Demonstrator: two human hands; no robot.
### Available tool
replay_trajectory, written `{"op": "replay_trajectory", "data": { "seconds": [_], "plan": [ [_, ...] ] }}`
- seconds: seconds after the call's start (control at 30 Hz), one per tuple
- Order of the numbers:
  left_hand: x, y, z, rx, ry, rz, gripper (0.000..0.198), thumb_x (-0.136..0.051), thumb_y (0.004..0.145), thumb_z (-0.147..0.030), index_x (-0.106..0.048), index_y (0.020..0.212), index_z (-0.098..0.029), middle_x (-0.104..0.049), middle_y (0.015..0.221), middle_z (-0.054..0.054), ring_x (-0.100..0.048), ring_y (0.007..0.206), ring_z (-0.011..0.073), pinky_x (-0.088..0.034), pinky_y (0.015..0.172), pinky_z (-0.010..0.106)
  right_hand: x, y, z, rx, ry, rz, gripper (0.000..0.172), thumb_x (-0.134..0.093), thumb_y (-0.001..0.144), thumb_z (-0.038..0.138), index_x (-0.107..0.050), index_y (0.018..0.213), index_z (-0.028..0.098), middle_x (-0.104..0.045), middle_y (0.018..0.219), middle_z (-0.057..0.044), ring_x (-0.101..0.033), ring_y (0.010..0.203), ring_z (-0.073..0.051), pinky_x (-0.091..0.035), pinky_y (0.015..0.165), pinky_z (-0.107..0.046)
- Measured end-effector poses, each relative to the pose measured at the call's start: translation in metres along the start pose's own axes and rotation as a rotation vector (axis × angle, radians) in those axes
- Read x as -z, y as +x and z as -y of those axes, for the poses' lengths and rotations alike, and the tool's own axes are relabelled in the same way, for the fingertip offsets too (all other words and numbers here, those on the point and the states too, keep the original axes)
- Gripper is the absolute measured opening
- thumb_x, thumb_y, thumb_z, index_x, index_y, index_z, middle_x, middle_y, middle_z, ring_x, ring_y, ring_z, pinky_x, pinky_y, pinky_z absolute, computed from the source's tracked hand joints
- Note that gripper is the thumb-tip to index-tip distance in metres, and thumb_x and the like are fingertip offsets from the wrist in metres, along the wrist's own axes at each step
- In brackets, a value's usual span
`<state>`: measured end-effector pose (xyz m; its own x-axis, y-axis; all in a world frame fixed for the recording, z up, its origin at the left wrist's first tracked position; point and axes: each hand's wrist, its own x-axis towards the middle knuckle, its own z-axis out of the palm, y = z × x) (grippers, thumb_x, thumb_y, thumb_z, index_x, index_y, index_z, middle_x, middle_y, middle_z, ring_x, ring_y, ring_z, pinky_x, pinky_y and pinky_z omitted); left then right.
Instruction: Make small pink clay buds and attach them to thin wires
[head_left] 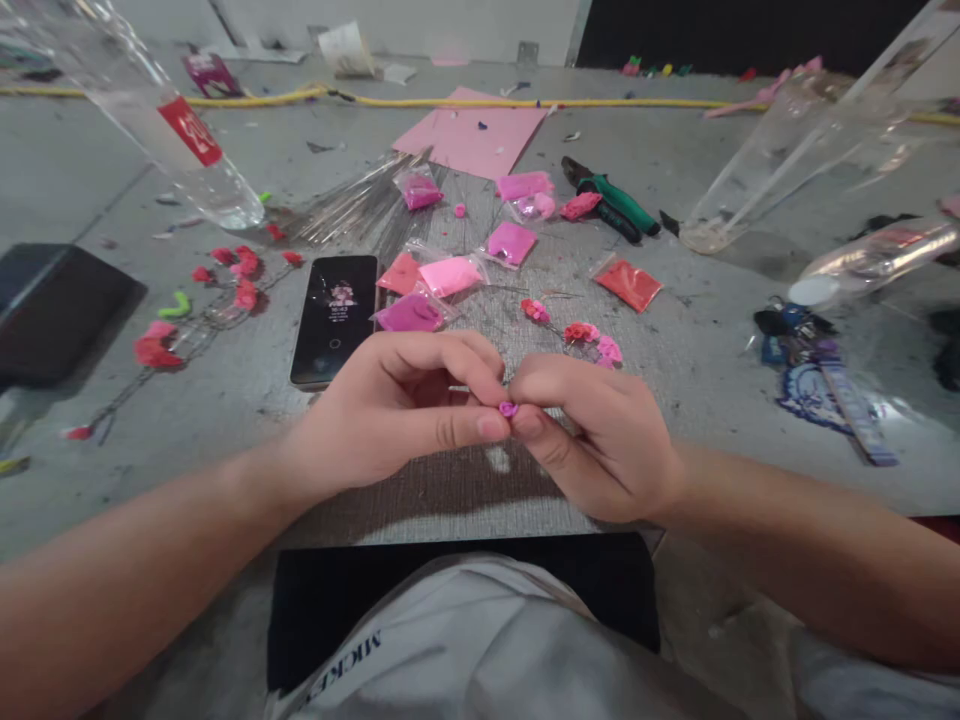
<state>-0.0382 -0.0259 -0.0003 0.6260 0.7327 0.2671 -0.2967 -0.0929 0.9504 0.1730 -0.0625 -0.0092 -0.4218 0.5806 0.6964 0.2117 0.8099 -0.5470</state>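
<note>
My left hand and my right hand meet over the near edge of the grey table. Both pinch a tiny magenta piece of clay between thumbs and fingertips. Just beyond the hands lie small clay flowers in red and pink. Several small plastic bags of pink and magenta clay lie further back, with a red bag to the right.
A black phone lies left of the bags. Red clay flowers on wires spread at the left beside a dark box. Green-handled pliers, pink paper, clear bottles and keys lie around.
</note>
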Motion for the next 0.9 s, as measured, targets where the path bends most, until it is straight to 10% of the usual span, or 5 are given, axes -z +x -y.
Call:
{"op": "replay_trajectory", "data": {
  "seconds": [0.9],
  "plan": [
    [-0.0007, -0.0007, -0.0057, -0.004, -0.014, 0.053, 0.013, -0.087, 0.085, -0.010, -0.084, 0.089, -0.022, -0.069, 0.088, 0.002, -0.068, 0.078, 0.0116, -0.062, 0.072, 0.023, 0.0030, 0.0010, 0.0017, -0.150, 0.262, 0.009, 0.014, -0.063, 0.106, 0.022, -0.060, 0.092, 0.021, -0.058, 0.070, 0.005, -0.050, 0.058, -0.008, -0.043, 0.055, -0.021]
  ]
}}
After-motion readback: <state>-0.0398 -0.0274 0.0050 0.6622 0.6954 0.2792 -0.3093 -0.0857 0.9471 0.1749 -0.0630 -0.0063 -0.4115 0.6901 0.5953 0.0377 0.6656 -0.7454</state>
